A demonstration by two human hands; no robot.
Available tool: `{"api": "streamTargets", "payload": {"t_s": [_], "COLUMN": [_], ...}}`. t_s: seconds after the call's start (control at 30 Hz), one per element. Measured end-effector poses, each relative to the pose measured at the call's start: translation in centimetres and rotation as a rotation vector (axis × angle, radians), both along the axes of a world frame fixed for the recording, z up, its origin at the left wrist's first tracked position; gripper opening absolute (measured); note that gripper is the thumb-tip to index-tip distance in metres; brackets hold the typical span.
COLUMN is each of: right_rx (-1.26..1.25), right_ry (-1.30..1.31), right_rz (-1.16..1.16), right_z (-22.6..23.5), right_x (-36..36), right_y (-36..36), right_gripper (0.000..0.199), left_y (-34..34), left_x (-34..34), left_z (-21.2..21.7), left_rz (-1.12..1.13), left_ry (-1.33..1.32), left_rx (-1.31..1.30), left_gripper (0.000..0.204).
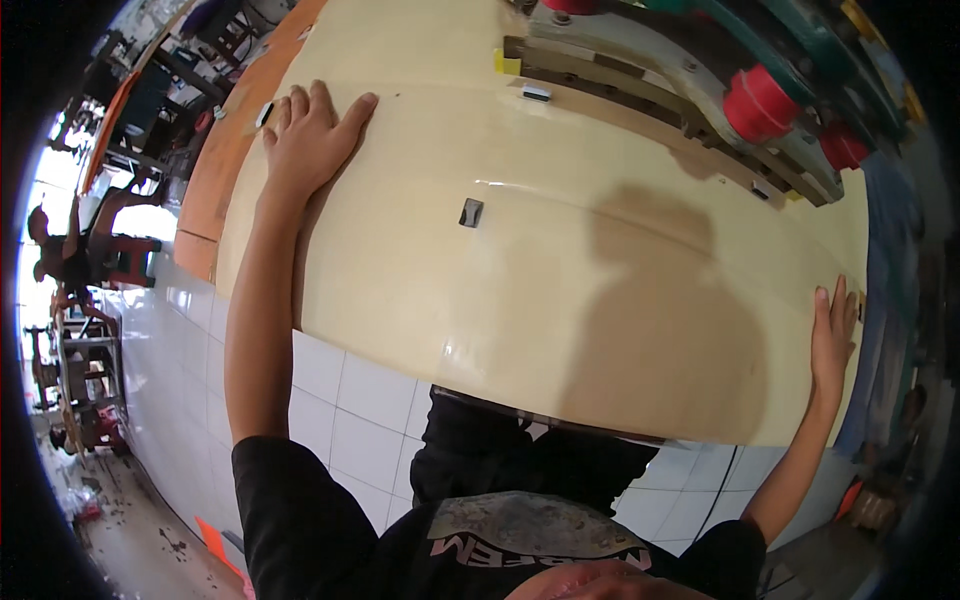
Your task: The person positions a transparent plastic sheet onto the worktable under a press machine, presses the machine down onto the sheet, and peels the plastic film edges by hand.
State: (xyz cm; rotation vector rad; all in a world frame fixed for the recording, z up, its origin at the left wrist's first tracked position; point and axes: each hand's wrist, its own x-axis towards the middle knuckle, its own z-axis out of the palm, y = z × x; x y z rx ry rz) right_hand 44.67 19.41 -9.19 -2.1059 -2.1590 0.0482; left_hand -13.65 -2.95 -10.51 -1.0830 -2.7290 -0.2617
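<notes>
A large cream sheet [400,250] covers the work table in front of me, with a crease across its far part. My left hand [303,140] lies flat on its far left, fingers spread and holding nothing. A small white-and-dark block [265,114] sits just beyond those fingertips, at the sheet's left edge. At the right edge of the sheet, my right hand [832,335] rests with its fingers stretched out, also holding nothing. Between the hands lies a small dark grey block [471,212] on the sheet. Another small block [536,93] stands farther back, beside the machine.
A machine with a long metal bar [610,85], red round parts [760,103] and a green frame [715,30] overhangs the far right. Blue cloth [882,290] hangs at the right side. An orange-brown board [215,190] borders the left. A seated person [70,245] is farther left.
</notes>
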Motion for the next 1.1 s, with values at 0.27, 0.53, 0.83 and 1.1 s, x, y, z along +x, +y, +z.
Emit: {"api": "streamTargets", "payload": {"t_s": [0.27,0.53,0.83,1.1], "right_rx": [0.009,0.003,-0.005,-0.001], "right_ry": [-0.011,0.015,0.017,0.054], "right_rz": [0.000,0.008,0.014,0.050], "right_z": [0.3,0.2,-0.1,-0.2], "right_x": [0.3,0.3,0.9,1.2], "right_y": [0.1,0.0,0.4,0.5], "right_gripper": [0.082,0.083,0.084,0.085], "left_y": [0.2,-0.2,-0.1,-0.1], "left_x": [-0.3,0.0,-0.8,-0.6], "left_z": [-0.4,-0.2,-1.7,-1.4], "left_rz": [-0.005,0.000,-0.009,0.003], "left_ry": [0.009,0.037,0.212,0.126], "left_rx": [0.034,0.030,0.101,0.101], "left_gripper": [0.092,0.092,0.083,0.088]}}
